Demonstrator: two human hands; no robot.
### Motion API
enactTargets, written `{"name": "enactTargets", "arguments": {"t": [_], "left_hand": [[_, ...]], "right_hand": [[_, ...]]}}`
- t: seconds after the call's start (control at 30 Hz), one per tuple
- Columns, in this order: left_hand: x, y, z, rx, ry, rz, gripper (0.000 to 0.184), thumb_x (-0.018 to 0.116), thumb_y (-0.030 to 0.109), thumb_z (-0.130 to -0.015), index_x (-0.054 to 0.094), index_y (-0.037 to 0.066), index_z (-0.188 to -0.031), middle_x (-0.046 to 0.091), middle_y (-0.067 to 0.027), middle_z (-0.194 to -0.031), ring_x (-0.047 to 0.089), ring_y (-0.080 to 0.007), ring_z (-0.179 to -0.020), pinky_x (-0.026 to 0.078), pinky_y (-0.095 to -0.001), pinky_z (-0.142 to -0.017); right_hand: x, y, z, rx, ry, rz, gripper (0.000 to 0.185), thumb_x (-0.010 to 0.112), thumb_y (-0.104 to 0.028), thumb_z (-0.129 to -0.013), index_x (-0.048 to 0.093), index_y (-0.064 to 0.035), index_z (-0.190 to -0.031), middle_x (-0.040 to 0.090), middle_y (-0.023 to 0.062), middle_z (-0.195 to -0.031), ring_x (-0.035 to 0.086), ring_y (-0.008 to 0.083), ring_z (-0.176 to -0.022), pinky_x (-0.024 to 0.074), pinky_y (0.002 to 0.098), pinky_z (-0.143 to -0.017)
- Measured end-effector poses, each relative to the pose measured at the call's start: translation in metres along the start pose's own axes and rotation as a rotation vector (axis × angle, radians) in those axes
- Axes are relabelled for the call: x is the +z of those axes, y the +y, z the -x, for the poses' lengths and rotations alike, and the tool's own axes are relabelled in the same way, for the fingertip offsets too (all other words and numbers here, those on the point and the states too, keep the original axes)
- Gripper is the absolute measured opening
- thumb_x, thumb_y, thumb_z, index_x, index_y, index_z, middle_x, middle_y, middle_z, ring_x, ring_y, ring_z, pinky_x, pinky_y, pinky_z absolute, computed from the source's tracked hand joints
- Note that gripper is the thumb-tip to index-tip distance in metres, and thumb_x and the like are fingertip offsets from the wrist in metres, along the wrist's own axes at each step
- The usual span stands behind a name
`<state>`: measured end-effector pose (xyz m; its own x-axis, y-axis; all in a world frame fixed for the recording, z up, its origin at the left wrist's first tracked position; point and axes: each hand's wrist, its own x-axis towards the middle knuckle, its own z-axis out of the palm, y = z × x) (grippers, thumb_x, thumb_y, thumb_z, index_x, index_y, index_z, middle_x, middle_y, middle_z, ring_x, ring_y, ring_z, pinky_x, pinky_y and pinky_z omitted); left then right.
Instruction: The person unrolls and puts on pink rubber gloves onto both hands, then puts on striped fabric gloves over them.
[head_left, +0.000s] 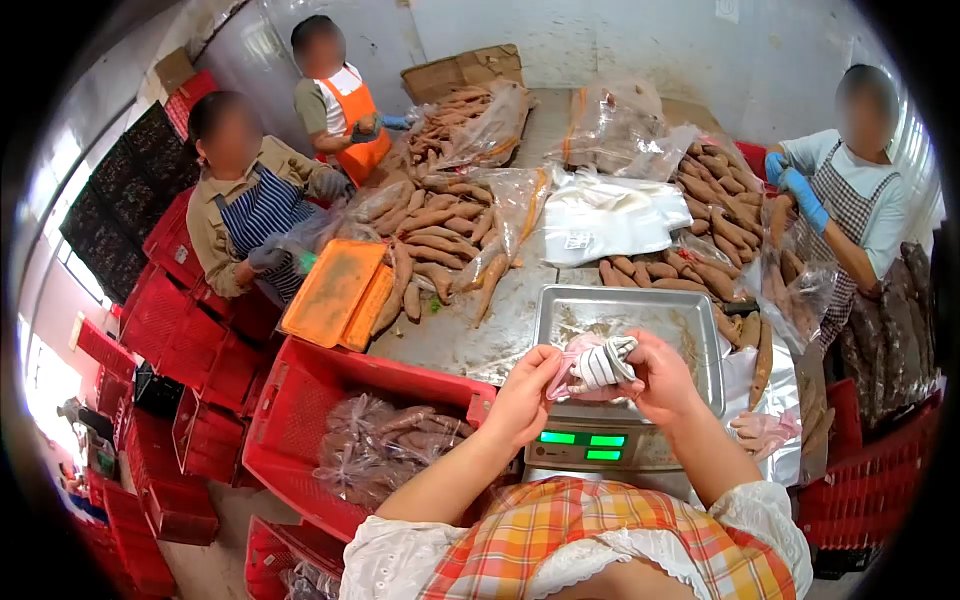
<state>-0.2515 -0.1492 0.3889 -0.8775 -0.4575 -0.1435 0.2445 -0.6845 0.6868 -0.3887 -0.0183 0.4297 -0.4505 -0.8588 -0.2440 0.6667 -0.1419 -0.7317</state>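
Note:
Both my hands are bare and raised over the metal tray [712, 350] of a digital scale [650, 450]. Between them is a bunched-up work glove [600, 368], white with dark stripes and a pinkish cuff. The fingers of my left hand [525, 395] pinch its pink edge. My right hand [662, 375] grips the striped end on the other side. Another pale pink glove [765, 432] lies on silvery sheeting to the right of the scale. Green digits glow on the scale's display [582, 440], below my hands.
Sweet potatoes [440, 235] lie heaped across the table. White plastic bags [610, 215] are stacked at the middle. A red crate [290, 440] with bagged sweet potatoes stands left, near an orange tray [335, 290]. Co-workers [262, 200] stand left and right [850, 190], handling bags.

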Motion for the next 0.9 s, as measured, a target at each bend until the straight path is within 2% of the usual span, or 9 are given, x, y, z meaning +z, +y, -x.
{"name": "enactTargets", "arguments": {"t": [0.13,0.2,0.3,0.37,0.43,0.5,0.6,0.67,0.9], "left_hand": [[0.003,-0.004,-0.005,-0.071,-0.014,0.115,0.011,0.047,0.017,-0.093,0.050,0.006,-0.094,0.059,-0.0054,-0.092,0.058,-0.0140,-0.084,0.047,-0.0293,-0.078],[-0.002,-0.004,-0.006,-0.060,-0.001,0.129,0.012,0.047,0.017,-0.094,0.050,0.006,-0.094,0.059,-0.0056,-0.092,0.058,-0.0144,-0.084,0.048,-0.0300,-0.079],[0.007,0.014,0.002,-0.026,0.047,0.137,0.012,0.046,0.017,-0.094,0.050,0.006,-0.093,0.059,-0.0063,-0.092,0.058,-0.0152,-0.085,0.048,-0.0311,-0.079],[0.007,0.016,0.004,0.002,0.084,0.130,0.012,0.045,0.017,-0.094,0.050,0.006,-0.093,0.059,-0.0066,-0.092,0.058,-0.0157,-0.086,0.048,-0.0315,-0.080],[-0.006,0.007,0.002,0.007,0.068,0.109,0.012,0.045,0.016,-0.094,0.050,0.006,-0.093,0.059,-0.0073,-0.093,0.058,-0.0164,-0.088,0.049,-0.0319,-0.079],[-0.009,0.003,0.001,0.000,0.065,0.111,0.012,0.044,0.016,-0.094,0.050,0.006,-0.094,0.059,-0.0069,-0.093,0.058,-0.0164,-0.087,0.050,-0.0315,-0.076],[-0.005,0.005,0.005,-0.077,0.063,0.083,0.012,0.046,0.017,-0.094,0.050,0.007,-0.094,0.059,-0.0055,-0.092,0.058,-0.0149,-0.084,0.050,-0.0306,-0.073],[0.003,0.003,0.015,-0.198,-0.114,0.072,0.011,0.047,0.018,-0.094,0.051,0.008,-0.094,0.058,-0.0025,-0.090,0.056,-0.0114,-0.080,0.046,-0.0250,-0.072],[0.013,-0.019,0.017,-0.230,-0.070,-0.160,0.009,0.050,0.018,-0.092,0.051,0.009,-0.092,0.055,0.0017,-0.084,0.052,-0.0069,-0.075,0.043,-0.0224,-0.070]], "right_hand": [[-0.014,0.009,-0.004,0.078,-0.108,-0.175,0.016,0.041,0.001,-0.077,0.052,-0.0040,-0.088,0.050,0.0025,-0.066,0.037,0.0081,-0.045,0.0286,0.0202,-0.040],[-0.009,0.004,-0.002,0.010,0.081,0.041,0.016,0.040,0.001,-0.076,0.050,-0.0053,-0.087,0.047,0.0013,-0.063,0.035,0.0077,-0.042,0.0250,0.0207,-0.038],[-0.034,0.008,-0.009,-0.158,0.088,0.001,0.014,0.040,0.000,-0.077,0.049,-0.0063,-0.086,0.047,0.0007,-0.062,0.033,0.0067,-0.040,0.0242,0.0208,-0.038],[-0.046,0.005,-0.008,-0.137,0.117,-0.041,0.013,0.040,-0.002,-0.078,0.049,-0.0082,-0.085,0.046,-0.0004,-0.061,0.032,0.0061,-0.040,0.0243,0.0211,-0.038],[-0.051,0.007,-0.006,0.020,0.084,-0.297,0.012,0.041,-0.004,-0.081,0.050,-0.0100,-0.086,0.046,-0.0018,-0.060,0.032,0.0053,-0.039,0.0249,0.0215,-0.038],[-0.048,0.005,0.000,0.032,0.104,-0.276,0.011,0.042,-0.006,-0.082,0.050,-0.0111,-0.086,0.047,-0.0030,-0.060,0.032,0.0046,-0.039,0.0256,0.0217,-0.038],[-0.051,0.006,0.004,-0.028,0.089,-0.193,0.009,0.044,-0.008,-0.082,0.052,-0.0104,-0.084,0.047,-0.0038,-0.059,0.031,0.0040,-0.039,0.0242,0.0207,-0.037],[-0.063,0.007,0.006,-0.069,0.172,-0.203,0.007,0.047,-0.010,-0.082,0.053,-0.0103,-0.080,0.046,-0.0046,-0.056,0.029,0.0041,-0.038,0.0212,0.0196,-0.036],[-0.101,-0.001,0.041,-0.205,0.360,-0.299,0.015,0.053,-0.017,-0.084,0.055,-0.0098,-0.071,0.044,-0.0048,-0.049,0.027,0.0039,-0.033,0.0228,0.0190,-0.033]]}}
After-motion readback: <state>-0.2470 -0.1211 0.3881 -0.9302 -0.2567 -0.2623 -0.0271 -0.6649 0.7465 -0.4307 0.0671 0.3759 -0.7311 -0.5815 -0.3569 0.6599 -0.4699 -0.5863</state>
